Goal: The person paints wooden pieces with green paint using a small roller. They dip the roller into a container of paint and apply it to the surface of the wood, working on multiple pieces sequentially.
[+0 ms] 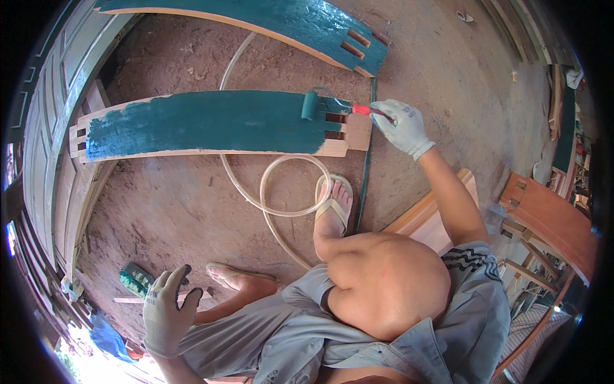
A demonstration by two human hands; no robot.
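Two curved boards lie on the dirt floor (179, 211): a fully teal far board (288, 25) at twelve o'clock and a mostly teal near board (211, 125) at the centre. One clear hose (295, 185) loops below the near board. One roller (311, 104) rests on that board's right end, gripped by the gloved right hand (401, 127). The gloved left hand (167, 310), at seven o'clock, spreads open, holding nothing.

The single head-worn fisheye camera looked steeply down from the person's head, close over their knees, onto the dirt floor (192, 211) ahead; edges bent toward the rim.
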